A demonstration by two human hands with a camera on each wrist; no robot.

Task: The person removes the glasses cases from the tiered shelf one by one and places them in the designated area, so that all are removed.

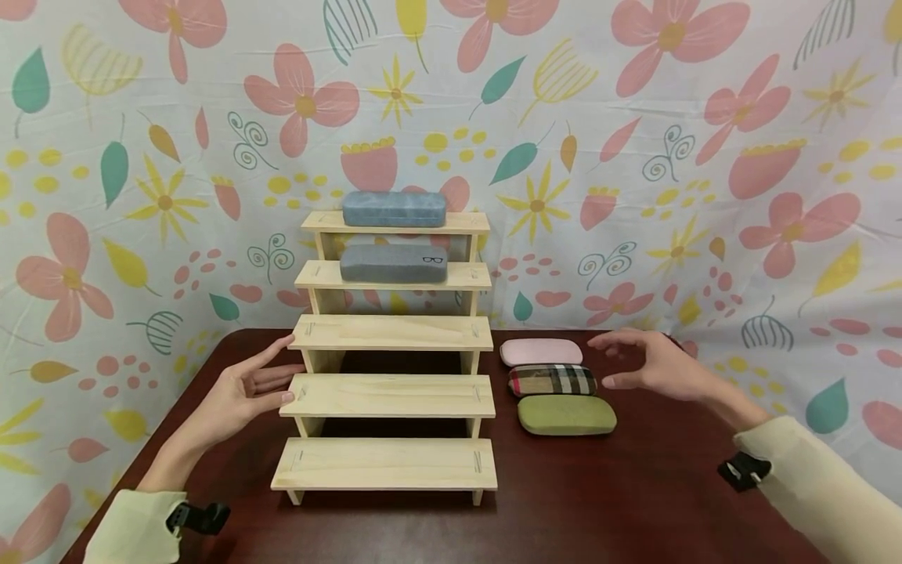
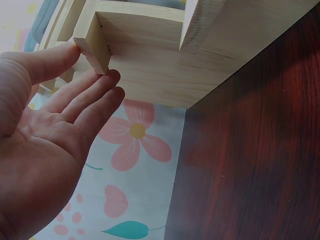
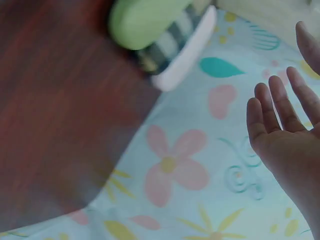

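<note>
A pale wooden stepped rack (image 1: 391, 395) stands on the table. My left hand (image 1: 236, 395) is at its left side, fingertips touching the ends of the middle steps. In the left wrist view, the fingers (image 2: 95, 100) are fairly straight against a board's edge. On the rack's top step lies a blue glasses case (image 1: 395, 210), and one step lower a grey glasses case (image 1: 391, 265). My right hand (image 1: 651, 364) hovers, holding nothing, just right of a pink glasses case (image 1: 541, 352), a plaid glasses case (image 1: 553, 381) and a green glasses case (image 1: 567, 415).
The dark red-brown table (image 1: 599, 501) carries the rack and the row of three cases. Behind it hangs a white cloth (image 1: 451, 102) printed with flowers and leaves. A black strap (image 1: 744, 471) sits at my right sleeve, another strap (image 1: 199, 518) at my left.
</note>
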